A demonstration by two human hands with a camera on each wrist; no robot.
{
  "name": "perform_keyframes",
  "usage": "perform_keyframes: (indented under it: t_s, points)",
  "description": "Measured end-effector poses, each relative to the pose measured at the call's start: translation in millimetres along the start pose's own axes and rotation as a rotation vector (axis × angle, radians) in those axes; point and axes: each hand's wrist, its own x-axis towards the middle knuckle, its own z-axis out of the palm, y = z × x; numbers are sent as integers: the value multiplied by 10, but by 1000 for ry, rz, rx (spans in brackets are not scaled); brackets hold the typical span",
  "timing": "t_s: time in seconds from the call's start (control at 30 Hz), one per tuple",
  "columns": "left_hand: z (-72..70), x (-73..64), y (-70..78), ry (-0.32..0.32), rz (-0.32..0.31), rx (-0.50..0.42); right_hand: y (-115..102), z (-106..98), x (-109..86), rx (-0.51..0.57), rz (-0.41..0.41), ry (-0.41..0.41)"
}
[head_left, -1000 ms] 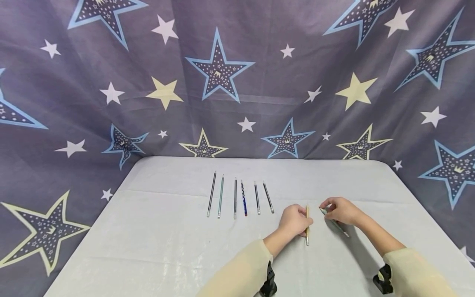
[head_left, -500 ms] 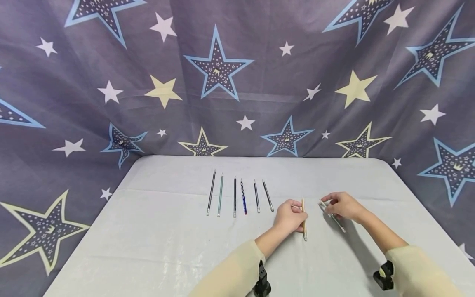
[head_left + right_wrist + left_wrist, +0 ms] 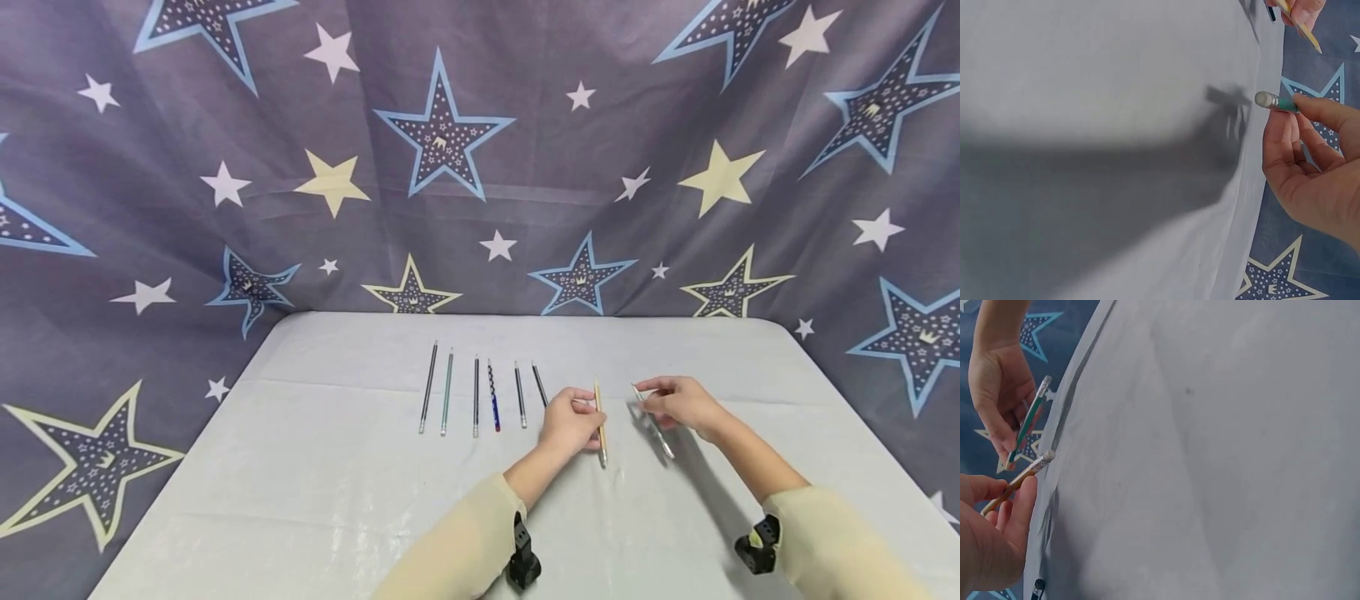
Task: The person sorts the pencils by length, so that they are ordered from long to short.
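My left hand [image 3: 567,425] pinches a yellow pencil [image 3: 601,425] near its middle, tip pointing away from me; its white eraser end shows in the left wrist view. To the right, my right hand [image 3: 684,406] holds a green pencil [image 3: 1285,104] between thumb and fingers, tilted, eraser end toward me and clear of the table with a shadow beside it. A row of pencils lies left of my left hand: a long black pencil [image 3: 428,387], a green pencil [image 3: 447,393], a blue patterned pencil [image 3: 493,396] and several dark ones. The rightmost dark pencil [image 3: 538,382] is partly hidden behind my left hand.
The pencils lie on a table [image 3: 300,483] with a white, lightly creased cover. Behind its far edge hangs a grey curtain [image 3: 525,225] printed with stars. A black wrist device [image 3: 523,558] sits at the left sleeve, another wrist device [image 3: 759,546] at the right.
Both hands have moved left and away from me with their pencils. The left hand now covers the lower end of the row's rightmost pencil. The other row pencils have stayed put.
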Motion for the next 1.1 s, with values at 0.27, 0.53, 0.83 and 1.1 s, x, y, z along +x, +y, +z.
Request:
perform_keyframes:
  t_s: [0.27, 0.53, 0.83, 1.1]
  points:
    - [-43, 52, 24, 46, 9, -1, -11, 45, 48, 122, 4, 22]
    - [-85, 105, 23, 74, 5, 32, -10, 91, 84, 204, 5, 30]
    - [-136, 221, -27, 87, 4, 49, -28, 123, 123, 216, 11, 30]
    - [-170, 327, 14, 96, -1, 30, -107, 151, 139, 187, 12, 17]
